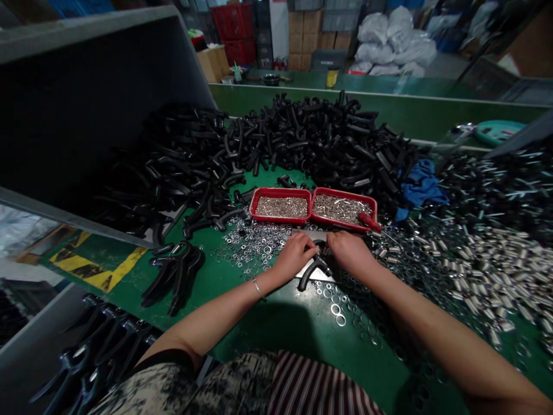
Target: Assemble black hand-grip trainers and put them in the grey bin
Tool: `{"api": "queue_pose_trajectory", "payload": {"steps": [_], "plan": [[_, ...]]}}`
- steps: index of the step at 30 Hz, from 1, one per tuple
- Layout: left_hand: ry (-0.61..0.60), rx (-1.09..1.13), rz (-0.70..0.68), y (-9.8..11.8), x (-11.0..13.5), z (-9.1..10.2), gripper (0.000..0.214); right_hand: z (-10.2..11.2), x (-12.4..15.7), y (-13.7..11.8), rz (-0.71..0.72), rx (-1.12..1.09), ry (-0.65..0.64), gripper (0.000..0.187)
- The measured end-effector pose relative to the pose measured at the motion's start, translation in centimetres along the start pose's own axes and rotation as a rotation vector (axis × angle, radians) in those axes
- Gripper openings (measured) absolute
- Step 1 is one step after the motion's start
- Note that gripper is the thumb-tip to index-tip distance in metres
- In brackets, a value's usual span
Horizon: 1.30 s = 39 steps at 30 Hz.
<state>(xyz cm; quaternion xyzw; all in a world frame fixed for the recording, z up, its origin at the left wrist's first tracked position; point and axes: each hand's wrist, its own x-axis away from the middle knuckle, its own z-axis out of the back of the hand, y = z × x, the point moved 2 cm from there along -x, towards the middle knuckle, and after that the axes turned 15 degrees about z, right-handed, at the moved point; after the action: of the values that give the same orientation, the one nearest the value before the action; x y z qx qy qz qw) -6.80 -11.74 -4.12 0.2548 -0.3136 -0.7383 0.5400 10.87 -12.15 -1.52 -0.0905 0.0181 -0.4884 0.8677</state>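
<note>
The black curved part (308, 272) is in the middle of the head view, on a shiny flat plate (320, 276) on the green table (242, 323). Its top end is between the two hands, and its curved leg pokes out below them — toward the person. The left hand (297, 252) has its fingers bent in close to the top. The right hand (349, 250) is curled up just beside it. I cannot tell what either one pinches. Silver rings (340, 320) lie below; two red trays (280, 219) sit just past the hands.
</note>
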Motion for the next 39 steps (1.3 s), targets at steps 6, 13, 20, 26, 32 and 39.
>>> {"api": "queue_pose_trajectory", "payload": {"steps": [6, 13, 20, 26, 32, 39], "plan": [[0.018, -0.147, -0.009, 0.1, 0.7, 0.1, 0.016, 0.8, 1.7, 0.8, -0.031, 0.102, -0.057, 0.018], [-0.056, -0.392, -0.223, 0.7, 0.8, -0.4, 0.020, -0.4, 10.2, 2.0, -0.329, 0.314, -0.093, 0.027], [-0.121, -0.594, -0.330, 1.6, 3.8, 0.7, 0.041, -1.5, 12.1, 3.2, -0.298, -0.027, 0.196, 0.023], [-0.103, -0.622, -0.223, 2.6, 5.3, 0.6, 0.046, 1.2, 12.3, -0.3, -0.129, -0.321, 0.396, 0.029], [-0.101, -0.558, -0.169, 2.8, 5.2, 0.1, 0.040, 0.6, 11.6, 0.5, -0.150, -0.421, 0.227, 0.020], [-0.188, -0.086, 0.025, 2.3, 2.6, 2.4, 0.055, -0.8, 14.4, 1.7, -0.280, -0.439, 0.170, 0.032]]}}
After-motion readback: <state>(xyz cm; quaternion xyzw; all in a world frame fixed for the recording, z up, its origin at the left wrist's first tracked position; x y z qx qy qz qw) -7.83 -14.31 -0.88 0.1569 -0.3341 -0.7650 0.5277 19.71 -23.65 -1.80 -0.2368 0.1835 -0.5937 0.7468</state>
